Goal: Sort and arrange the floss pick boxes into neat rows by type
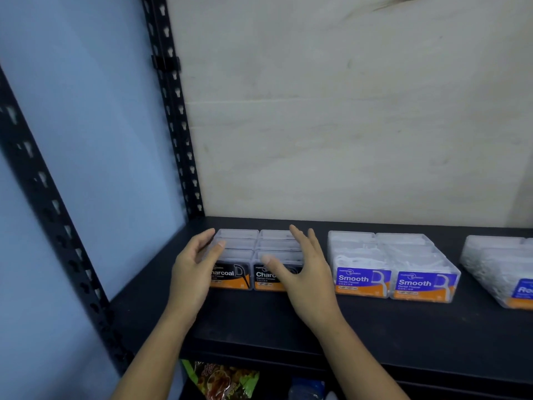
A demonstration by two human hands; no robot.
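Your Charcoal boxes (237, 241) sit as a tight block, two across and three deep, toward the back left of the black shelf (375, 327). Your left hand (193, 264) is loosely cupped against the block's left side, fingers relaxed and gripping nothing. Your right hand (305, 272) is spread flat at its right side with straight fingers, also holding nothing. The Smooth boxes (389, 261) are right of the block, with a gap between. More clear boxes (496, 264) sit further right.
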